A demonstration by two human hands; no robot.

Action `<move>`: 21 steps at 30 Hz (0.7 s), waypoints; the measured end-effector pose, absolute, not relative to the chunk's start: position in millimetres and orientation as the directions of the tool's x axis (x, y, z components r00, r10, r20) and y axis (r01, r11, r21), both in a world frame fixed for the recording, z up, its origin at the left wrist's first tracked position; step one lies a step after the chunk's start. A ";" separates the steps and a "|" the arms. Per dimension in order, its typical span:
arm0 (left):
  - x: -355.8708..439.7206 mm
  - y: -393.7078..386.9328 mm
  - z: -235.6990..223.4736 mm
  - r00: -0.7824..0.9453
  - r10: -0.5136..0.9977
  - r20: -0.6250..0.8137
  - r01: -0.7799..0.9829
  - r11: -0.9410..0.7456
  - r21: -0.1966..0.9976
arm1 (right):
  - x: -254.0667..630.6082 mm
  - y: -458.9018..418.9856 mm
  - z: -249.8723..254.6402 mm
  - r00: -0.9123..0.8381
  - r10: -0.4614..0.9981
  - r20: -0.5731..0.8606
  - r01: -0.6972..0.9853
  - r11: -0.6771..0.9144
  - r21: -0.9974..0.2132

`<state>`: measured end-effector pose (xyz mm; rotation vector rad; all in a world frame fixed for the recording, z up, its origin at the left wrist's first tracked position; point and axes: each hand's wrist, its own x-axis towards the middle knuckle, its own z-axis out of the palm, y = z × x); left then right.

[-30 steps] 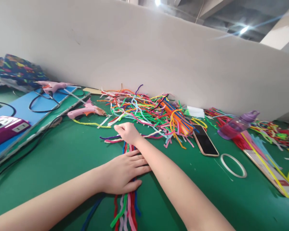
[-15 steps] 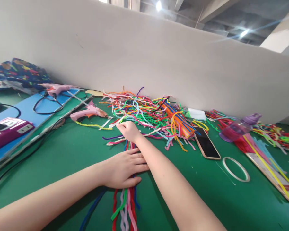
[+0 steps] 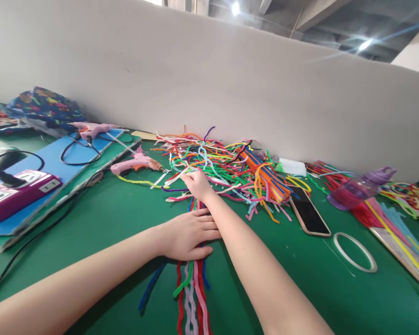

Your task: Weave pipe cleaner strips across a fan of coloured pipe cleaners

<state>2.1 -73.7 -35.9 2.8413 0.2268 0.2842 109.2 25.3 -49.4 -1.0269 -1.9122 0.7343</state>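
Observation:
My left hand point(image 3: 188, 235) lies flat, palm down, across a row of fuzzy pipe cleaners point(image 3: 196, 298) on the green table. Red, pink, pale lilac, green and blue strands come out below it, several of them wavy. Beyond it, my right hand point(image 3: 197, 185) is closed, its forearm crossing over the left fingertips. The strands' upper part runs up to this closed hand, which hides their ends and whatever its fingers hold. A dark blue pipe cleaner point(image 3: 151, 288) pokes out from under my left forearm.
Behind my hands spreads a heap of mixed pipe cleaners point(image 3: 219, 163). Two pink glue guns, one nearer point(image 3: 136, 164), and a purple power strip point(image 3: 24, 193) are at left. At right are a phone point(image 3: 309, 211), a tape ring point(image 3: 356, 252) and a purple bottle point(image 3: 361, 188).
The view has shifted slightly, so most of the scene sits further right. Both hands keep nearly the same pose over the strands.

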 end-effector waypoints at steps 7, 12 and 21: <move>1.1 -79.1 -30.8 0.973 0.187 0.138 0.127 -0.925 0.359 | 113.2 20.4 -53.0 -0.256 0.930 0.264 0.197 0.318 -0.928; -0.2 -86.5 -22.5 0.974 0.204 0.101 0.127 -0.856 0.501 | 115.6 14.4 -53.7 -0.228 0.948 0.221 0.186 0.265 -0.946; -18.9 -46.2 16.3 0.749 0.657 0.084 0.475 -0.622 0.623 | 119.2 8.4 -52.8 -0.188 0.968 0.166 0.079 0.183 -0.980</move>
